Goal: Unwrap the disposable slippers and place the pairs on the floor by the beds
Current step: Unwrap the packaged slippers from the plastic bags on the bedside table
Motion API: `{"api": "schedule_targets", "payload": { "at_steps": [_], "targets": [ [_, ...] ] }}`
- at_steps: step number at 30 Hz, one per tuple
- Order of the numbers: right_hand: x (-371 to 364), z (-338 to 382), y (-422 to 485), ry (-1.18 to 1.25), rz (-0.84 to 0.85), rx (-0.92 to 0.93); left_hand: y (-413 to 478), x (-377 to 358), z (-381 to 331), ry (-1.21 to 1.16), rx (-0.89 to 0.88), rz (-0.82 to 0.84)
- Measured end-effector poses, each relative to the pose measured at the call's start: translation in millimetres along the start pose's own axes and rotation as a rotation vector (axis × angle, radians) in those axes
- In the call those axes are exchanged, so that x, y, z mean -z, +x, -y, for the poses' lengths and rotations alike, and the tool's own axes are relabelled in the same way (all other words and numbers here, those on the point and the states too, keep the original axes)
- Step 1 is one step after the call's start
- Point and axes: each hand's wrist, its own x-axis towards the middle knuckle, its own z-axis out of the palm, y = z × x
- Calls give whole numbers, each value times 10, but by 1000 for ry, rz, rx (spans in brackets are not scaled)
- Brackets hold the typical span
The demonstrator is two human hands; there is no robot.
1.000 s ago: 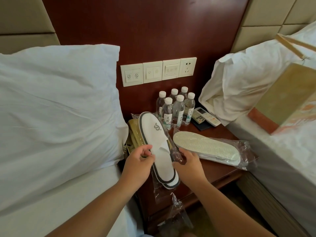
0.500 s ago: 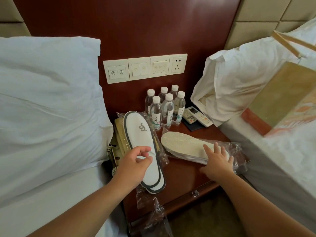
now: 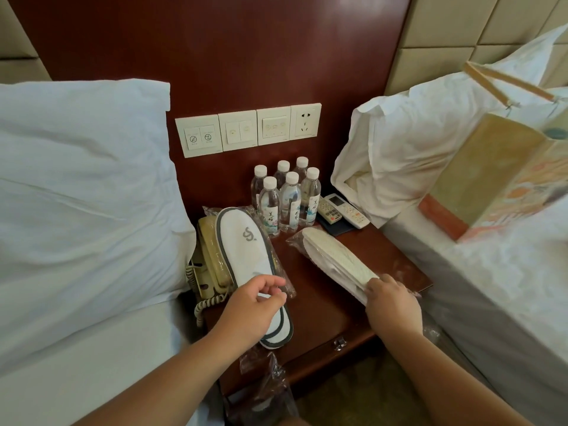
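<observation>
Since the wrapped pair (image 3: 335, 259) at the tabletop's (image 3: 322, 302) three o'clock looks light, floppy and slick in its film, your right hand (image 3: 392, 305) rightly curls its fingers round the near end. Your left hand (image 3: 253, 309) curls over the unwrapped pair (image 3: 246, 250) at nine o'clock, grip unclear.

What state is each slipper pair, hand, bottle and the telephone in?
logo slipper pair, partly out of its wrapper, lying partly on the telephone.
wrapped slipper pair, inside plastic, sole up, on the nightstand.
left hand, fingers curled over the logo slipper pair; grip unclear.
right hand, grips the wrapped slipper pair's near end.
water bottles, upright, capped.
telephone, handset on cradle.
</observation>
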Motion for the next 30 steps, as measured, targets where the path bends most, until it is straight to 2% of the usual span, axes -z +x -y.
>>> {"api": "schedule_targets", "payload": {
  "at_steps": [5, 9, 13, 18, 22, 24, 27, 30],
  "targets": [
    [315, 109, -165, 143, -144, -10, -140, -41, -117, 23, 20, 125],
    [550, 264, -330, 248, -204, -29, -257, -33, -173, 88, 14, 145],
    [796, 475, -562, 403, -287, -56, -428, 9, -268, 44, 22, 167],
    [1187, 849, -959, 512, -390, 52, -666, 53, -569, -287, 101, 241],
    [1469, 1165, -1292, 469, -475, 338, -840, 83, -896, -688, 36, 276],
    [1566, 1266, -1417, 439, -417, 454, -902, 113, -1012, -821, 30, 196],
    [1715, 1315, -1602, 529, -299, 526, -946, 199, -1115, -912, 34, 96],
    [1858, 1256, -1792, 610, -313, 580, -964, 327, -1190, -1028, 70, 100]
  ]
}}
